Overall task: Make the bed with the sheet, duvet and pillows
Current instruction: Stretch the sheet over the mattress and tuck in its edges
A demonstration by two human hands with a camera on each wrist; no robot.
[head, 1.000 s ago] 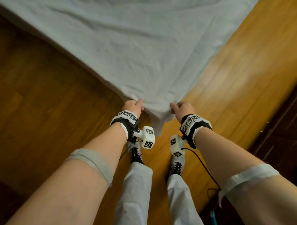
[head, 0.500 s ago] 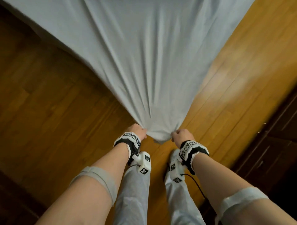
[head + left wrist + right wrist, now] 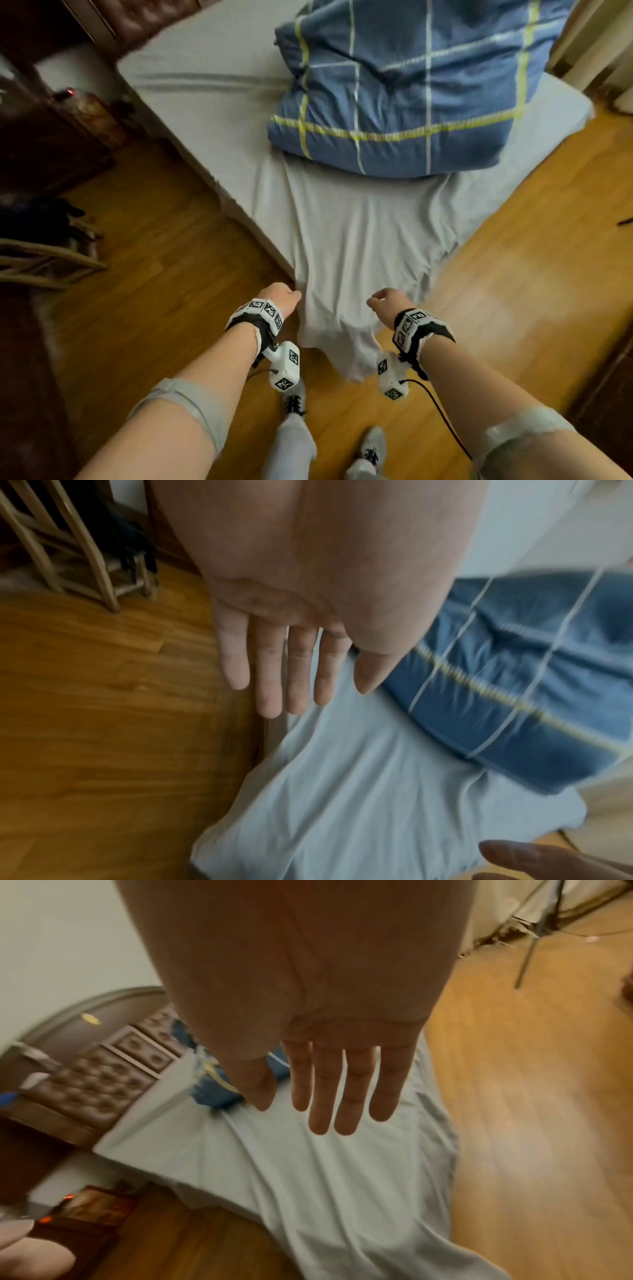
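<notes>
A pale grey sheet (image 3: 342, 240) covers the mattress, and its corner hangs over the bed's near corner down to the floor. A blue checked duvet (image 3: 404, 85) lies bunched on the bed beyond it. My left hand (image 3: 281, 301) hovers at the left edge of the hanging corner and my right hand (image 3: 387, 301) at its right edge. In the left wrist view the left hand (image 3: 274, 674) has straight fingers and holds nothing above the sheet (image 3: 342, 791). The right hand (image 3: 339, 1096) is likewise flat and empty over the sheet (image 3: 325, 1177).
Wooden floor (image 3: 154, 308) surrounds the bed corner. A dark nightstand (image 3: 51, 137) and a wooden chair (image 3: 44, 260) stand to the left, and a tufted brown headboard (image 3: 147, 20) is at the far end. Dark furniture (image 3: 609, 377) stands on the right. A tripod leg (image 3: 534, 942) stands on the floor.
Both hands were gripping and pulling the sheet corner towards me; now they have let go and opened. The corner hangs loose, and the view has lifted to show the bed and duvet.
</notes>
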